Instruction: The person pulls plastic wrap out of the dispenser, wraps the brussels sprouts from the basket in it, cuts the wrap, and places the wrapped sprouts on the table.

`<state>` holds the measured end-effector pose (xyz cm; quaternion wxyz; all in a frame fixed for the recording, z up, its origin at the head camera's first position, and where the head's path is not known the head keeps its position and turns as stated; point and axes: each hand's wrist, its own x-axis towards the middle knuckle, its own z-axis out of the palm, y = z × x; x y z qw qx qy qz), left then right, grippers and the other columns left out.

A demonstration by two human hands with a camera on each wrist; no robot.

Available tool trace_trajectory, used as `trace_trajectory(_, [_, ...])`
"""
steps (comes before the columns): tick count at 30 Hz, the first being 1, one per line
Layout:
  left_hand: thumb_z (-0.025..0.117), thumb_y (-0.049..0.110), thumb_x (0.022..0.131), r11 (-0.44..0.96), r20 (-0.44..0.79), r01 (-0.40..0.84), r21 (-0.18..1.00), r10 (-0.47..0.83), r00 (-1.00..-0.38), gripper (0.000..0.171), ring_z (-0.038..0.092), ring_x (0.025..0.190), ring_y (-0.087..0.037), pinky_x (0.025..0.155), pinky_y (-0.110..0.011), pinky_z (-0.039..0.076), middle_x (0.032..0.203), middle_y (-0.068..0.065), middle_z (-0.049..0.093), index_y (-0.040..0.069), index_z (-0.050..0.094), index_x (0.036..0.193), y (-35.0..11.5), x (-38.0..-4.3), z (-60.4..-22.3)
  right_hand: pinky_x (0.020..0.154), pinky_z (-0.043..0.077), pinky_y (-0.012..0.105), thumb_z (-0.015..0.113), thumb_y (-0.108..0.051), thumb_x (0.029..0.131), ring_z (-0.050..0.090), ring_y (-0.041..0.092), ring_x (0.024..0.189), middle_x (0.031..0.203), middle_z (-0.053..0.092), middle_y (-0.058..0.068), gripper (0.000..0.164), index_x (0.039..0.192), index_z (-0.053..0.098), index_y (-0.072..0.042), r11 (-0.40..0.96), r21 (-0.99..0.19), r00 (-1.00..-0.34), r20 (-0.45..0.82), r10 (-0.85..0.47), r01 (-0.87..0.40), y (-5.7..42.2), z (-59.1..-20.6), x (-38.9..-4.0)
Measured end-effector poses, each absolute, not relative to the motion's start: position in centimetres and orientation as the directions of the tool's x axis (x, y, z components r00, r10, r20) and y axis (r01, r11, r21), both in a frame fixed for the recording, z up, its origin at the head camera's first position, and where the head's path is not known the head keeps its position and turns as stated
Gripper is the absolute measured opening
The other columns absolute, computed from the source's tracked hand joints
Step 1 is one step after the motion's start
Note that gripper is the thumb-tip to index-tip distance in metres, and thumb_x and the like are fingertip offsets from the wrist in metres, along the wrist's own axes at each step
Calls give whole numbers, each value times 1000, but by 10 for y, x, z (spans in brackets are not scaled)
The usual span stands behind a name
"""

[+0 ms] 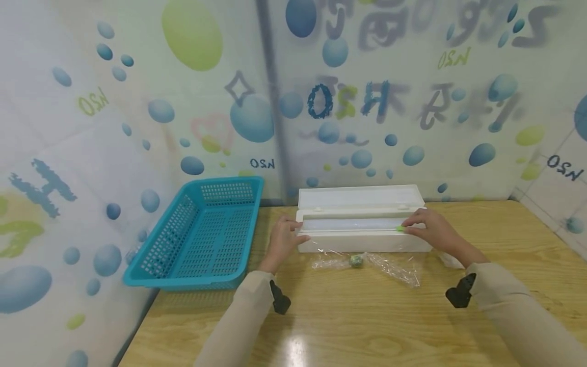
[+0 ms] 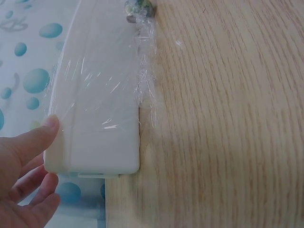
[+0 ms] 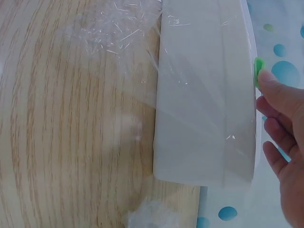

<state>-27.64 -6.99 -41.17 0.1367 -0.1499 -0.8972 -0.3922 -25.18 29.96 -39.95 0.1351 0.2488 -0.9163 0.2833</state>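
A long white cling film dispenser (image 1: 364, 242) lies on the table, its lid (image 1: 359, 198) raised and the film roll (image 1: 350, 224) showing inside. My left hand (image 1: 282, 242) grips its left end, thumb on the front edge (image 2: 53, 124) and fingers behind the corner. My right hand (image 1: 433, 232) pinches a small green slide cutter (image 1: 401, 229) on the dispenser's front rim, toward the right end. Clear film (image 3: 190, 95) drapes over the front wall onto the table. In front lies a small greenish lump (image 1: 356, 261) wrapped in crumpled film (image 1: 392, 268); its kind cannot be told.
A blue plastic basket (image 1: 247, 250) stands to the left, beyond my left hand. Crumpled clear plastic (image 1: 451, 260) lies under my right wrist. A patterned curtain (image 1: 357, 122) hangs directly behind the wooden table (image 1: 348, 321).
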Motion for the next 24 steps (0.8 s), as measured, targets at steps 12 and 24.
trace_trajectory(12, [82, 12, 66, 662, 357, 367, 654, 157, -921, 40, 58, 87, -31, 71, -33, 49, 95, -14, 58, -6, 67, 99, -70, -279, -412, 66, 45, 34, 66, -7, 83, 54, 20, 78, 84, 62, 1, 11, 92, 70, -2, 721, -460, -852, 352, -388, -518, 302, -398, -254])
trace_trajectory(24, [82, 12, 67, 649, 355, 368, 667, 158, -922, 40, 57, 84, -25, 70, -31, 49, 94, -12, 57, -6, 67, 99, -71, -279, -412, 64, 44, 33, 65, -7, 84, 53, 18, 76, 84, 60, 1, 11, 93, 69, -2, 710, -481, -855, 353, -380, -514, 303, -398, -252])
